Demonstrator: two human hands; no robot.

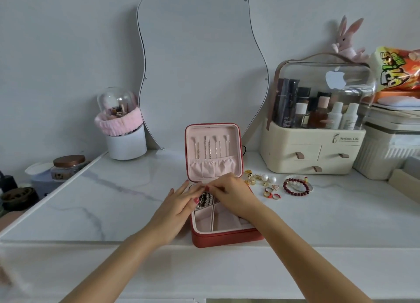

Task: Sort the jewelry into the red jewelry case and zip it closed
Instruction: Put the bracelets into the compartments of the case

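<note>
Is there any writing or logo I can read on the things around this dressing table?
"Serious Life": on the cream organizer; the smaller line beneath is too small to read.
Apple logo, no words: on its clear lid.
Snack bag: large stylized lettering, not legible.
Jar label: blurred.

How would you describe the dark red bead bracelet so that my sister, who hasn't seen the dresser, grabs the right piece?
Start at the open red jewelry case mid-counter and look right, in front of the cream drawer organizer. Past the small rings lies the dark red bead bracelet, a loop of round maroon beads. It is the largest, farthest-right piece, unlike the gold earrings and white pearls nearer the case.
</note>
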